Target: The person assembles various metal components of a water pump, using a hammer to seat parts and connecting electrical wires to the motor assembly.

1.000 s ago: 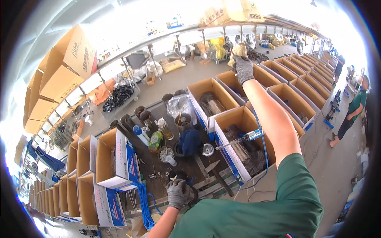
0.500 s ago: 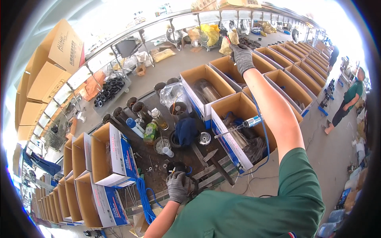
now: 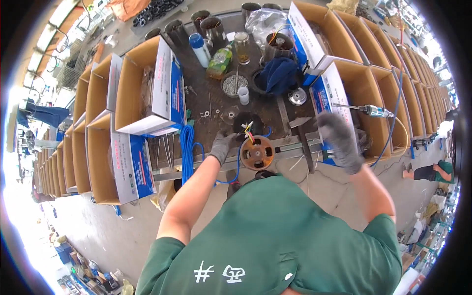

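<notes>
My left hand (image 3: 222, 147), in a grey work glove, is at the near edge of the bench. Its fingers are closed beside a black round part (image 3: 244, 124) with yellow, red and white wires; whatever they grip is too small to make out. Right of it, a rusty-orange slotted motor end (image 3: 257, 153) faces up, wires crossing its rim. My right hand (image 3: 339, 142), also gloved, is smeared by motion in front of a white-and-blue carton, right of a hammer (image 3: 302, 137). A pneumatic screwdriver (image 3: 376, 111) on a blue hose lies over the cartons beyond that hand.
Open cartons (image 3: 142, 93) line both sides of the bench. Toward the back stand a bowl of small metal pieces (image 3: 235, 84), a blue cloth (image 3: 280, 74), bottles (image 3: 200, 49) and dark metal cylinders (image 3: 213, 29). Coiled blue cable (image 3: 187, 147) hangs at the near edge.
My right arm has come down from the raised tool on a red hose to near the bench edge. My view has tilted down, and the orange motor end now shows beside my left hand.
</notes>
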`<action>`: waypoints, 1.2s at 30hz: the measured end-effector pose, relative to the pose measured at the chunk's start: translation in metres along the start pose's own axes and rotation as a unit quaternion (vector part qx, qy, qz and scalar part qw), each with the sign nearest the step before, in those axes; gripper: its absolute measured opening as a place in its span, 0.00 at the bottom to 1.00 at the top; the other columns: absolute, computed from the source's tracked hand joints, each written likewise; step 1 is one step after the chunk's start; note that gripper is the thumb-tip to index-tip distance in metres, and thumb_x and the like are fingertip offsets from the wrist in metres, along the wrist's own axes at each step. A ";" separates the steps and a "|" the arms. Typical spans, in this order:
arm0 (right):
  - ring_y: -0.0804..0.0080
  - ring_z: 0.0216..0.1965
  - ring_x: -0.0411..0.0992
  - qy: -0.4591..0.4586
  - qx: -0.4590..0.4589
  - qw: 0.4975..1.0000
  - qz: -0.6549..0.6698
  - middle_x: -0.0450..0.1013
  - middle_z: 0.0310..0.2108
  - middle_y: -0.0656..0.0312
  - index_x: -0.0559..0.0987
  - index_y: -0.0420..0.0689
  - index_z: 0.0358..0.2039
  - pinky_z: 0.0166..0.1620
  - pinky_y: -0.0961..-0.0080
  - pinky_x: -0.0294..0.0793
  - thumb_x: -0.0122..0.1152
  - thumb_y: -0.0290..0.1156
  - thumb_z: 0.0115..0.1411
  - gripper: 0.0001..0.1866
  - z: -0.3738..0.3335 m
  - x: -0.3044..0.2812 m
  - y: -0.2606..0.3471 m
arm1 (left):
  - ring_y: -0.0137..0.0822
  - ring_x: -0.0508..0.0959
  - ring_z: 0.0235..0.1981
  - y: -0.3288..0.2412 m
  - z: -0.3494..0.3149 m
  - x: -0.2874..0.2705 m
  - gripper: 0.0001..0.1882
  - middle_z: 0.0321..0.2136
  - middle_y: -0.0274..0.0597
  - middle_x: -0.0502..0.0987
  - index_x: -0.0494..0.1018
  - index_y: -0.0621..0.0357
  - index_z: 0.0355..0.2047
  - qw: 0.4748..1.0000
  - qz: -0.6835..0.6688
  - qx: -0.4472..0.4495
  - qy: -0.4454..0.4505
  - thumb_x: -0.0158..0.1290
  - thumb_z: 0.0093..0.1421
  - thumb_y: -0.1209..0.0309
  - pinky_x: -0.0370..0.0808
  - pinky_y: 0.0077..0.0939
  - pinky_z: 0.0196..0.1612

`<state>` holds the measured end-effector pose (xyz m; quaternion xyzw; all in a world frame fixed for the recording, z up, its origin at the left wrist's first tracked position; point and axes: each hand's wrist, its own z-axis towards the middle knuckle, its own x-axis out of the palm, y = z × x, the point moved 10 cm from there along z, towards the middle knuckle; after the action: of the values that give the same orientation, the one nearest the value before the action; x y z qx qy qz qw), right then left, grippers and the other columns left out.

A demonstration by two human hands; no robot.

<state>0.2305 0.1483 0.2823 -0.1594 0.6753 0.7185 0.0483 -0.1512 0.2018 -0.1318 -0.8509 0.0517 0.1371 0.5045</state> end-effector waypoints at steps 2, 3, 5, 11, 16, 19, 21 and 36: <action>0.80 0.49 0.71 0.027 0.176 0.967 0.183 0.74 0.47 0.68 0.76 0.43 0.54 0.53 0.79 0.72 0.65 0.33 0.65 0.19 -0.014 0.066 -0.099 | 0.40 0.80 0.38 0.050 0.005 0.050 0.18 0.38 0.46 0.81 0.75 0.62 0.44 0.935 -0.274 -0.175 0.142 0.62 0.58 0.65 0.77 0.34 0.41; 0.76 0.50 0.74 0.033 0.201 0.957 0.205 0.76 0.48 0.64 0.74 0.45 0.57 0.51 0.76 0.75 0.61 0.36 0.68 0.19 -0.021 0.091 -0.153 | 0.40 0.80 0.36 0.050 0.011 0.056 0.16 0.36 0.46 0.81 0.76 0.61 0.42 0.937 -0.267 -0.120 0.189 0.62 0.58 0.64 0.77 0.35 0.38; 0.73 0.52 0.75 0.049 0.235 0.952 0.191 0.77 0.49 0.61 0.74 0.44 0.57 0.52 0.72 0.76 0.59 0.35 0.69 0.19 -0.012 0.129 -0.189 | 0.39 0.80 0.33 0.044 0.016 0.038 0.13 0.33 0.45 0.81 0.77 0.58 0.38 0.959 -0.101 0.126 0.232 0.61 0.58 0.63 0.77 0.37 0.33; 0.70 0.48 0.77 0.036 0.193 0.979 0.056 0.79 0.46 0.60 0.77 0.42 0.52 0.52 0.68 0.77 0.57 0.38 0.70 0.16 -0.017 0.131 -0.276 | 0.34 0.78 0.31 -0.005 -0.025 0.075 0.12 0.32 0.38 0.81 0.79 0.55 0.43 0.951 -0.203 0.067 0.223 0.53 0.63 0.64 0.76 0.30 0.35; 0.68 0.44 0.77 -0.028 0.430 0.878 0.207 0.79 0.43 0.58 0.78 0.42 0.50 0.49 0.66 0.77 0.56 0.44 0.69 0.19 -0.072 0.136 -0.297 | 0.31 0.76 0.39 -0.047 -0.094 0.052 0.17 0.42 0.39 0.79 0.75 0.56 0.50 0.957 -0.211 -0.126 0.157 0.55 0.64 0.63 0.75 0.30 0.43; 0.67 0.42 0.76 0.010 0.528 0.821 0.217 0.77 0.39 0.61 0.77 0.48 0.47 0.44 0.63 0.78 0.55 0.53 0.65 0.22 -0.101 0.166 -0.311 | 0.35 0.75 0.45 -0.053 -0.093 0.039 0.27 0.45 0.43 0.78 0.72 0.57 0.54 0.898 -0.413 -0.037 0.145 0.61 0.58 0.58 0.75 0.34 0.49; 0.54 0.46 0.74 0.009 0.568 0.772 0.286 0.76 0.46 0.53 0.74 0.46 0.52 0.49 0.52 0.76 0.56 0.57 0.63 0.29 -0.122 0.184 -0.322 | 0.41 0.74 0.49 -0.077 -0.114 0.046 0.35 0.49 0.46 0.76 0.69 0.56 0.58 0.928 -0.333 0.008 0.166 0.66 0.52 0.56 0.75 0.38 0.52; 0.61 0.54 0.71 -0.008 0.582 0.650 0.489 0.76 0.50 0.61 0.75 0.47 0.52 0.61 0.56 0.66 0.62 0.44 0.60 0.22 -0.131 0.259 -0.331 | 0.59 0.73 0.54 -0.260 -0.205 0.044 0.48 0.58 0.56 0.67 0.69 0.50 0.59 0.839 0.373 0.376 0.127 0.72 0.33 0.62 0.74 0.50 0.54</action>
<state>0.1020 0.0094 -0.1150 0.2605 0.9343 0.0992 -0.2220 -0.0135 0.1510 0.1679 -0.5219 0.4765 0.1757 0.6853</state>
